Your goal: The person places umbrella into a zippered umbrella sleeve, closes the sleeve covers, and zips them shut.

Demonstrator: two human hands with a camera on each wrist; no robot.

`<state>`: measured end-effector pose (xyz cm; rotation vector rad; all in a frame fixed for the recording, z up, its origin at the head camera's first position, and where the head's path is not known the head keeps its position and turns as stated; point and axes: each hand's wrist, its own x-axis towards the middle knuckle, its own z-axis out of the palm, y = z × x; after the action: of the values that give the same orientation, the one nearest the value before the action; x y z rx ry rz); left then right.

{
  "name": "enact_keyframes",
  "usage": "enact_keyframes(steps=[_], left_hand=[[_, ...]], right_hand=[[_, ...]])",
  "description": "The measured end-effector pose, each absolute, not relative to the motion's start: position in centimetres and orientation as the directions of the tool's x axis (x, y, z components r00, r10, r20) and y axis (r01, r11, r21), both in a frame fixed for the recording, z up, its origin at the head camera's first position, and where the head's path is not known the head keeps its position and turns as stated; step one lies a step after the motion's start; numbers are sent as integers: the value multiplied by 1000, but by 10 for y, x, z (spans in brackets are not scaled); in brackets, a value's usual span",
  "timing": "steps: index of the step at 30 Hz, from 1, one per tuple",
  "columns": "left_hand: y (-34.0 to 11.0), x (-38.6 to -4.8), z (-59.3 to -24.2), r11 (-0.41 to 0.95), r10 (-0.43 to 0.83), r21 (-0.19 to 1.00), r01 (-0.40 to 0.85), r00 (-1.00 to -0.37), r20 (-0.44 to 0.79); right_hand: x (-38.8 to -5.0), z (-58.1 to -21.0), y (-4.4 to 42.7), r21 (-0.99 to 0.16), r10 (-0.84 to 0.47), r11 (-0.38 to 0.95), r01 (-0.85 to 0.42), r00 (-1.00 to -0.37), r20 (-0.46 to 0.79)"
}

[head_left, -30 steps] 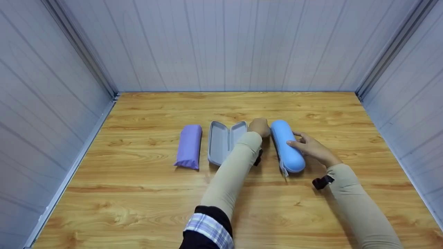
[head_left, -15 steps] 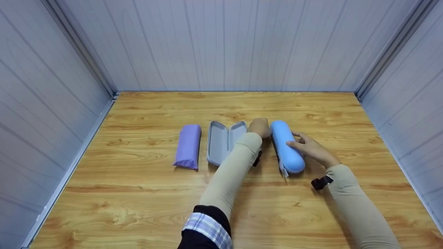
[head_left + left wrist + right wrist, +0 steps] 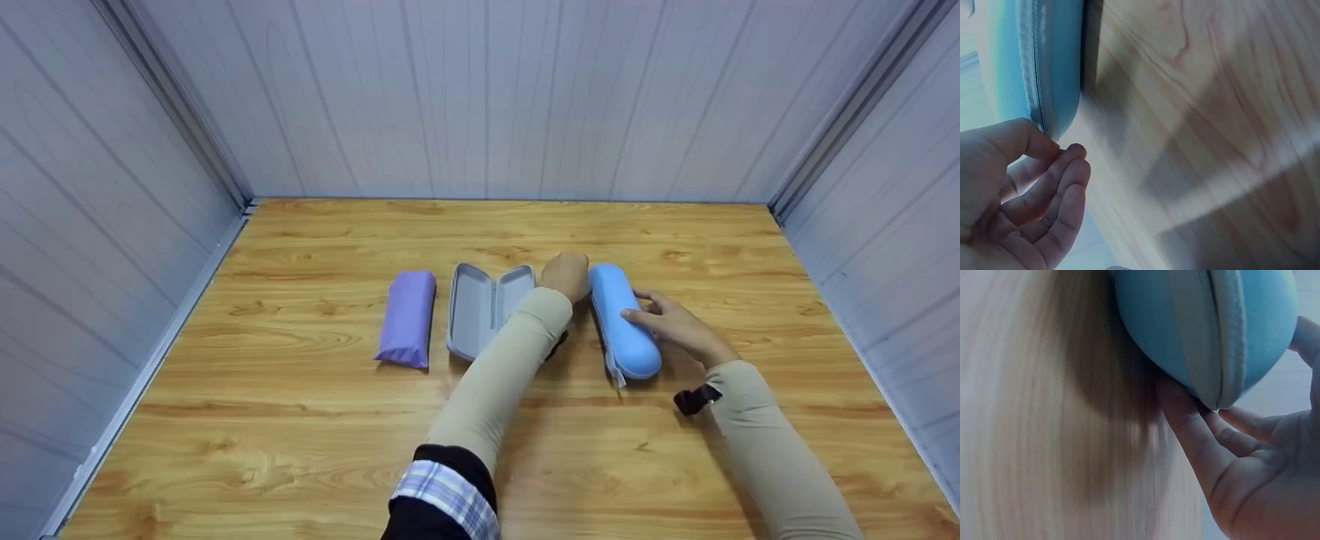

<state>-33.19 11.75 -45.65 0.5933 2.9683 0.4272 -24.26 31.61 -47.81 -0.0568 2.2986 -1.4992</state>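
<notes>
A blue zippered glasses case (image 3: 622, 322) lies on the right half of the table, with a pale zip (image 3: 1033, 73) along its side. My left hand (image 3: 566, 276) is at the far end of the case. In the left wrist view its thumb and forefinger pinch a tiny dark bit at the zip's end, perhaps the zip pull; it is mostly hidden. My right hand (image 3: 679, 326) holds the case from the right, thumb on top and other fingers low against its side, as the right wrist view (image 3: 1264, 467) shows the hand. The zip looks closed where visible.
Left of the blue case lies an open grey hard case (image 3: 472, 311), partly behind my left forearm. Farther left is a purple wrapped packet (image 3: 407, 319). Pale panel walls (image 3: 480, 97) stand behind and on both sides of the wooden table (image 3: 300, 420).
My left hand has shifted very slightly to the right at the far end of the blue case. My right hand keeps its hold, and the case lies almost where it was.
</notes>
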Motion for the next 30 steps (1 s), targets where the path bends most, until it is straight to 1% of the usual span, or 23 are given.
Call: enact_keyframes(steps=[4, 9, 12, 17, 25, 30], left_hand=[[122, -334, -457, 897, 392, 225, 380, -920, -9], [124, -338, -460, 908, 367, 218, 358, -930, 1], [124, -339, -462, 917, 330, 237, 320, -944, -1], [124, -339, -464, 916, 271, 305, 262, -962, 13], [127, -340, -467, 910, 234, 340, 239, -971, 56], [127, -339, -465, 902, 230, 366, 231, -972, 46]], right_hand=[[-243, -478, 317, -889, -232, 417, 189, -924, -305], [-243, -478, 315, -886, -232, 426, 182, -925, -302], [-242, -478, 313, -884, -242, 432, 180, -921, -306], [-240, -477, 312, -875, -244, 456, 164, -922, -300], [-240, -479, 312, -867, -231, 473, 160, -926, -297], [-240, -480, 313, -881, -245, 448, 153, -927, -285]])
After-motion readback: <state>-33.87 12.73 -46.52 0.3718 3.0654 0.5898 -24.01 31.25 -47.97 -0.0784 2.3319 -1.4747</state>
